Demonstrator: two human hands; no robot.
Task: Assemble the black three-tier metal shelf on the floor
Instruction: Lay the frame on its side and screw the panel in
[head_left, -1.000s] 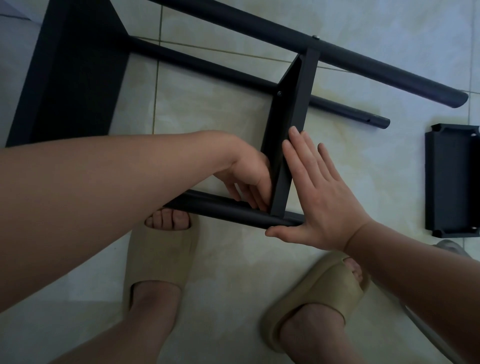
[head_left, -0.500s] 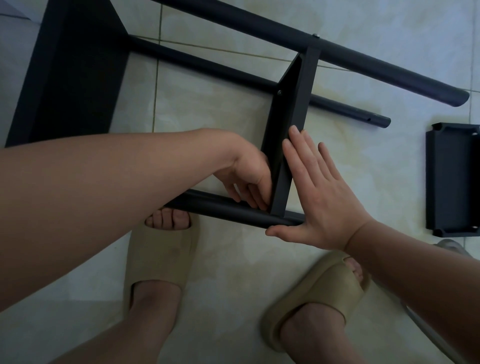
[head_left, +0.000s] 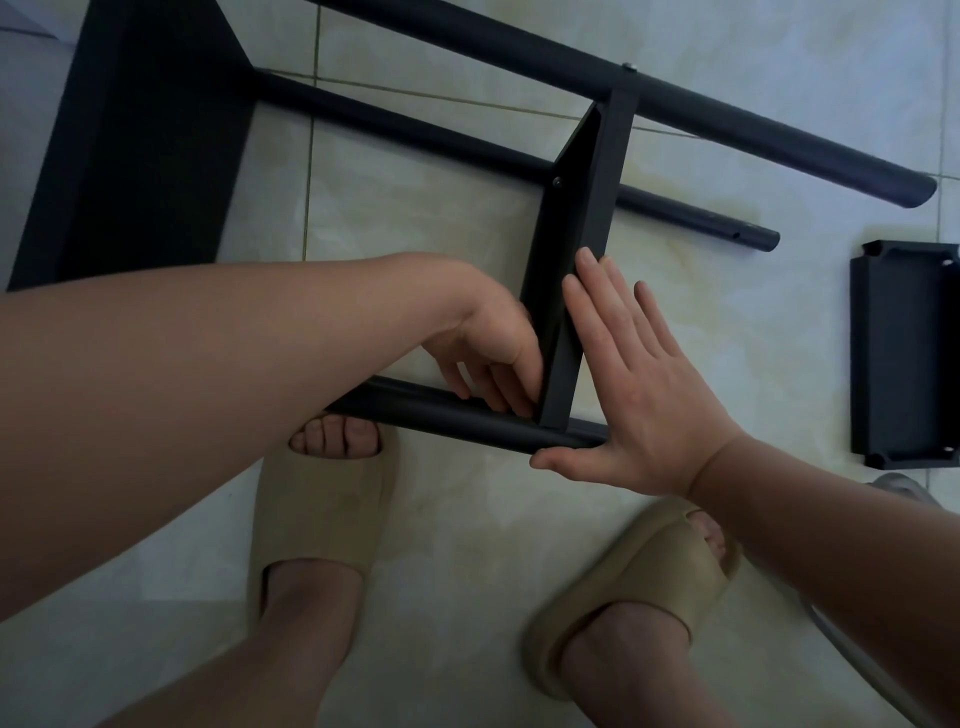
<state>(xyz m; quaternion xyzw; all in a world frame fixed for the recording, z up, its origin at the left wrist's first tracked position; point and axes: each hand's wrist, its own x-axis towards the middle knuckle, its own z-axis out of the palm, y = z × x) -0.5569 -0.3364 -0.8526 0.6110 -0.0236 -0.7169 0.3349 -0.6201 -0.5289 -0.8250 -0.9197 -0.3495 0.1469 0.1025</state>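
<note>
The black shelf frame lies on its side on the tiled floor. A wide shelf tray (head_left: 145, 145) is fixed at its left end and a middle shelf tray (head_left: 587, 218) stands edge-on between the poles. My left hand (head_left: 488, 343) reaches into the inner corner where this tray meets the near pole (head_left: 415, 402), fingers curled down; what the fingertips hold is hidden. My right hand (head_left: 639, 395) presses flat, fingers straight, against the tray's outer face, thumb along the pole's end. A third loose tray (head_left: 904, 353) lies apart at the right.
Two more poles run diagonally beyond, a thick upper one (head_left: 727, 119) and a thinner one (head_left: 415, 130) with a free end at the right. My feet in beige sandals (head_left: 322, 499) (head_left: 639, 582) stand just below the near pole. A grey object (head_left: 893, 483) pokes in at the right.
</note>
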